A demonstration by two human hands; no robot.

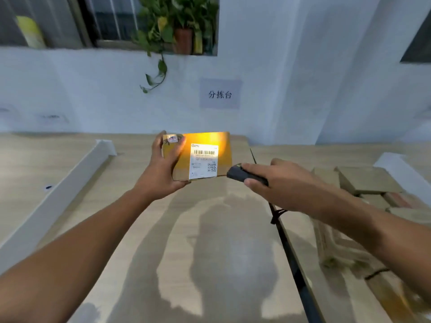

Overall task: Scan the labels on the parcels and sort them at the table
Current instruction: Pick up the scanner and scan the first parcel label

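Table (210, 241) below; left grip (163, 170) clasps parcel (224, 148); right grip (286, 180) clasps scanner (238, 174) beside it

Pretty clearly a small parcel sorting room, not a home or a shop. The dead giveaway is the paper sign (220, 94) on the white wall (268, 66) reading 分拣台, i.e. sorting table. The long wood-look table (210, 217) is split into lanes by white dividers (53, 197), and brown cardboard boxes (368, 180) are piled at its right edge. There's also a parcel (210, 139) with a barcode shipping label (204, 160), right beside a black handheld scanner (240, 174). The potted plant (184, 40) in the window (116, 19) gives it a back-office feel.
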